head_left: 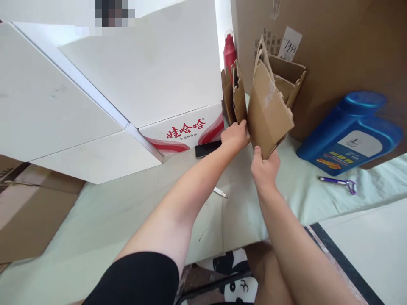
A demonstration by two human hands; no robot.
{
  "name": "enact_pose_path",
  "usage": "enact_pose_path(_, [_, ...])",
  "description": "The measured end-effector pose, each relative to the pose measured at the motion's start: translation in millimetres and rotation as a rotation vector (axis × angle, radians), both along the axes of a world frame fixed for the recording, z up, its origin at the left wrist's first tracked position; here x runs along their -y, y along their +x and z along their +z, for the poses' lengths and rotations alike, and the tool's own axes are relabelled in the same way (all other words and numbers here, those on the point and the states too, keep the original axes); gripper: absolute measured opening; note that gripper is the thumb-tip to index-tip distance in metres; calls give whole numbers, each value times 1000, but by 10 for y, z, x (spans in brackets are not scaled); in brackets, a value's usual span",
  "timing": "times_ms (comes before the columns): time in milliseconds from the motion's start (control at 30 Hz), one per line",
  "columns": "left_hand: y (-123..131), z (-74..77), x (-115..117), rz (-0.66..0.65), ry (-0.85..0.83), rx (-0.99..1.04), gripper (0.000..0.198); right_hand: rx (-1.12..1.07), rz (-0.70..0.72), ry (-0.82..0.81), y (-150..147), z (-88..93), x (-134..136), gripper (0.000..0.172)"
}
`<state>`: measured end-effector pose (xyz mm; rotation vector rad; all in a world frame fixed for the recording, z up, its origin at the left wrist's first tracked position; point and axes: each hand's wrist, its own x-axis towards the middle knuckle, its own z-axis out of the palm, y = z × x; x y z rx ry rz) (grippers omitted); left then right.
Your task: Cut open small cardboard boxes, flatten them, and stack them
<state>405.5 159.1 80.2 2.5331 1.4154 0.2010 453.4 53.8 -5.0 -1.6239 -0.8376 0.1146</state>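
Observation:
My right hand (265, 166) grips the lower corner of a small open brown cardboard box (270, 110), holding it tilted above the pale green sheet (127, 212). My left hand (235, 135) is closed on the bottom edge of a second, narrower piece of folded cardboard (238, 97) that stands upright just left of the box. Both arms reach forward from the bottom of the view.
A white carton with red print (187, 129) sits at left with large white flaps open. A dark phone (208, 149) lies beside it. A blue jug (352, 133) lies on its side at right near a purple carabiner (338, 183). A big brown carton (333, 51) stands behind; a red bottle (229, 53) too.

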Motion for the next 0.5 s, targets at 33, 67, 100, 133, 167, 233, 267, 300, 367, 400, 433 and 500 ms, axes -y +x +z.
enact_pose_path(33, [-36, -1, 1, -23, 4, 17, 51, -9, 0, -14, 26, -42, -89, 42])
enact_pose_path(67, [-83, -9, 7, -47, 8, 38, 53, -23, 4, -29, 55, -85, -180, 41])
enact_pose_path(100, [-146, -25, 23, -70, 9, 63, 54, -36, 14, -48, 89, -127, -271, 41])
enact_pose_path(133, [-230, -50, 53, -90, 2, 92, 53, -47, 27, -71, 128, -164, -361, 41])
enact_pose_path(167, [-338, -84, 104, -102, -14, 130, 51, -54, 40, -98, 172, -194, -448, 41])
enact_pose_path(233, [-637, -177, 279, -116, -92, 235, 40, -54, 62, -151, 270, -222, -605, 39])
enact_pose_path(267, [-828, -235, 405, -110, -154, 302, 31, -47, 70, -176, 319, -220, -673, 38])
enact_pose_path(300, [-1044, -299, 554, -87, -225, 360, 19, -38, 76, -200, 364, -207, -735, 37])
enact_pose_path(367, [-1518, -432, 894, -43, -390, 434, 12, -18, 83, -244, 435, -160, -840, 39])
enact_pose_path(400, [-1760, -498, 1069, 23, -455, 473, 21, -14, 85, -262, 457, -129, -888, 42])
enact_pose_path(433, [-1990, -561, 1235, 96, -512, 514, 26, -8, 86, -286, 470, -97, -934, 45])
enact_pose_path(500, [-2388, -678, 1511, 229, -573, 592, 32, 31, 97, -355, 471, -33, -1030, 49])
